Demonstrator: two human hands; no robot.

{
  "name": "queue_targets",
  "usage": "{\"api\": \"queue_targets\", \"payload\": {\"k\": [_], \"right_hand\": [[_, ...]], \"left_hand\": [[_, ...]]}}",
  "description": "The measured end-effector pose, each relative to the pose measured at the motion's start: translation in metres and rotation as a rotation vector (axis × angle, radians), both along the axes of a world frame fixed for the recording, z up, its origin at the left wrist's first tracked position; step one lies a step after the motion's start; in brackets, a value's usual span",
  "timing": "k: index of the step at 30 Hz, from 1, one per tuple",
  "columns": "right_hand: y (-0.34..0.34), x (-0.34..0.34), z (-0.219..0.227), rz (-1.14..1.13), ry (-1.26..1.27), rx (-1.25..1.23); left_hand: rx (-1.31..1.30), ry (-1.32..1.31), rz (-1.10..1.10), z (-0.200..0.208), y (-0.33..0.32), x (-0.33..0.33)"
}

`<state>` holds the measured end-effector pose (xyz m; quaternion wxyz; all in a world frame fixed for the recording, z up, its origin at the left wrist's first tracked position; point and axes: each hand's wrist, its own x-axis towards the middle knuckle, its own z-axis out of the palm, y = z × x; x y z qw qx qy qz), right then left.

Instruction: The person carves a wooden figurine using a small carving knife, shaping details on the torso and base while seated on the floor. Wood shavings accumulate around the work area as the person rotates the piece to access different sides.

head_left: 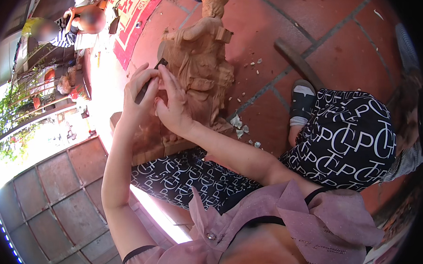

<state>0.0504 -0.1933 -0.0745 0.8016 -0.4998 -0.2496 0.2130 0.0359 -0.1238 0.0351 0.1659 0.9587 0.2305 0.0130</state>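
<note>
A reddish-brown wooden statue (198,56) of a robed figure stands on a stepped base between my legs. My left hand (140,88) is closed around a narrow dark tool (144,91), whose squared dark end shows beyond the fingers, beside the statue. Its exact kind is hard to make out. Close against it is my right hand (176,107), fingers stretched upward near the tool's end and thumb apart from them. Both hands are raised in front of the carving's left side, hiding part of it.
Pale wood chips (239,123) lie scattered on the red tiled floor (263,33). A long curved wooden piece (298,63) rests near my slippered foot (302,103). At the far left are a red patterned mat (131,21) and a person in striped clothing (65,34).
</note>
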Motion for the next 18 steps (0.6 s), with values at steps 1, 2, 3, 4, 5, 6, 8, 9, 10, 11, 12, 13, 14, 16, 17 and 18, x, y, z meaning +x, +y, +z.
{"api": "queue_targets", "payload": {"k": [1,2,3,4,5,6,8,9,10,11,12,13,14,16,17,18], "right_hand": [[0.001,-0.003,0.000,0.023,0.028,0.008],[0.000,-0.007,0.000,0.045,0.055,0.013],[-0.002,-0.011,-0.001,0.067,0.082,0.018],[-0.004,-0.012,-0.002,0.085,0.102,0.018],[-0.004,-0.010,-0.001,0.084,0.102,0.025],[-0.003,-0.006,-0.001,0.083,0.102,0.032],[-0.004,-0.004,-0.001,0.072,0.097,0.021],[-0.004,-0.006,-0.001,0.063,0.092,0.003],[-0.006,-0.009,0.000,0.056,0.087,-0.015],[-0.008,-0.009,0.002,0.070,0.075,-0.028],[-0.009,-0.010,0.005,0.086,0.063,-0.041],[-0.012,-0.012,0.007,0.108,0.051,-0.053],[-0.010,-0.013,0.010,0.030,0.024,-0.005],[-0.006,-0.007,0.014,0.054,0.042,0.033],[-0.005,0.001,0.013,0.055,0.042,0.046],[-0.008,0.006,0.020,0.038,-0.036,0.042]], "left_hand": [[-0.025,-0.002,0.006,0.000,0.002,0.000],[-0.030,0.067,0.028,0.002,0.002,-0.001],[-0.035,0.136,0.049,0.006,0.003,-0.002],[-0.040,0.205,0.069,0.008,0.002,-0.001],[-0.028,0.166,0.066,0.007,0.001,-0.001],[-0.016,0.128,0.063,0.005,-0.001,0.000],[-0.018,0.097,0.058,0.003,-0.003,0.001],[-0.031,0.106,0.057,0.005,-0.003,0.000],[-0.044,0.115,0.058,0.006,-0.004,-0.003],[-0.010,0.120,0.056,0.008,-0.002,-0.005],[0.024,0.126,0.058,0.010,-0.001,-0.010],[0.057,0.131,0.064,0.010,-0.003,-0.016],[-0.068,0.077,0.171,0.011,-0.003,-0.030],[-0.197,-0.086,0.274,0.016,-0.005,-0.040],[-0.204,-0.084,0.281,0.024,-0.013,-0.029],[-0.223,-0.059,0.372,0.031,-0.017,-0.029]]}}
